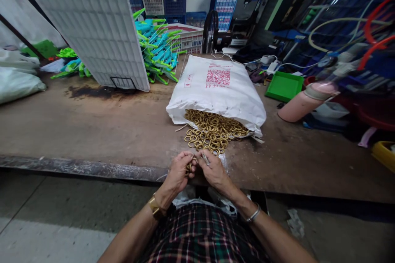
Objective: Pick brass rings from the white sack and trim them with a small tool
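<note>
A white sack (212,86) with red print lies on the brown table, its mouth toward me. Brass-coloured rings (205,137) spill from it onto the wood. Close to the table's front edge, my left hand (181,169) is closed around several of these rings. My right hand (213,171) touches or nearly touches it, fingers closed on a small grey metallic piece (205,159) whose exact shape I cannot make out. The fingertips of both hands meet just in front of the ring pile.
A white ribbed panel (92,20) stands at the left, with green and blue plastic pieces (160,49) behind it. To the right are a green tray (284,86), a pink bottle (304,102) and a yellow container (384,156). A black fan (210,32) stands behind the sack.
</note>
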The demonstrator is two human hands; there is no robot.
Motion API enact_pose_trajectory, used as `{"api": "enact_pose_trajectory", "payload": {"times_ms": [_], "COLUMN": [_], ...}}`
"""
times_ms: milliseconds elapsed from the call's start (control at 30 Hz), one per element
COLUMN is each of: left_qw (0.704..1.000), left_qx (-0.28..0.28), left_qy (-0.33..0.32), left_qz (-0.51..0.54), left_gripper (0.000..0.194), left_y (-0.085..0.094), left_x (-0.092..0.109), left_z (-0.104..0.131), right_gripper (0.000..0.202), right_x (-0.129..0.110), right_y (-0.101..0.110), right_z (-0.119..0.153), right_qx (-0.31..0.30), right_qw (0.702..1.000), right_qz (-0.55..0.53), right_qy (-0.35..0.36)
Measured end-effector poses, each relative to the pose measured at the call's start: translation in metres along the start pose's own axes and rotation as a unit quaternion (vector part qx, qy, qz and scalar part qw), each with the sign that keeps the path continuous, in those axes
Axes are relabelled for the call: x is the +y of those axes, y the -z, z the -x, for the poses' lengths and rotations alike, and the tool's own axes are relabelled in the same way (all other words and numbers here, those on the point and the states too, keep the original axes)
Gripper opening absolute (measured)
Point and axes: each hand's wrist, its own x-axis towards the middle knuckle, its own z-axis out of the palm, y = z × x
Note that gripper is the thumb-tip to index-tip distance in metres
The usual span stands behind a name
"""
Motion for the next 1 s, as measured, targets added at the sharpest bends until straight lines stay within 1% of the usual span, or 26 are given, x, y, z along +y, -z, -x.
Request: {"api": "enact_pose_trajectory", "payload": {"times_ms": [100, 233, 367, 533, 633, 733, 833, 933, 1000], "left_qw": [0.999, 0.992, 0.989, 0.984, 0.981, 0.982, 0.986, 0.989, 0.991], "left_qx": [-0.028, -0.019, -0.006, -0.013, -0.02, -0.039, -0.057, -0.063, -0.062], "left_qy": [-0.031, -0.061, -0.056, -0.052, -0.035, -0.023, -0.027, -0.03, -0.032], "left_qz": [-0.029, -0.107, -0.138, -0.173, -0.191, -0.185, -0.153, -0.128, -0.117], "left_gripper": [0.026, 0.025, 0.025, 0.024, 0.025, 0.027, 0.029, 0.029, 0.03], "left_y": [-0.0011, -0.0004, 0.0009, 0.0003, -0.0004, 0.0, 0.0014, 0.0031, 0.004], "left_x": [-0.001, -0.0044, -0.007, -0.0058, -0.0046, -0.0051, -0.0071, -0.009, -0.0097], "left_z": [0.0028, 0.004, 0.0039, 0.0036, 0.0032, 0.0037, 0.0051, 0.0064, 0.0067], "right_gripper": [0.022, 0.021, 0.019, 0.019, 0.018, 0.017, 0.019, 0.022, 0.023], "right_x": [-0.0005, -0.0008, 0.0001, -0.0004, -0.0015, -0.0024, -0.0037, -0.0047, -0.004], "right_y": [0.0013, 0.0028, 0.0026, 0.0035, 0.0049, 0.0057, 0.006, 0.0065, 0.0072], "right_z": [-0.0035, -0.0045, -0.0043, -0.0055, -0.0055, -0.0051, -0.0054, -0.0068, -0.0075], "right_qx": [0.007, 0.0, 0.011, 0.015, 0.016, 0.009, 0.004, -0.002, 0.003], "right_qw": [0.995, 0.987, 0.987, 0.992, 0.992, 0.99, 0.987, 0.989, 0.992], "right_qz": [-0.084, -0.137, -0.129, -0.103, -0.102, -0.107, -0.126, -0.124, -0.1], "right_qy": [-0.052, -0.089, -0.093, -0.076, -0.08, -0.089, -0.095, -0.084, -0.072]}}
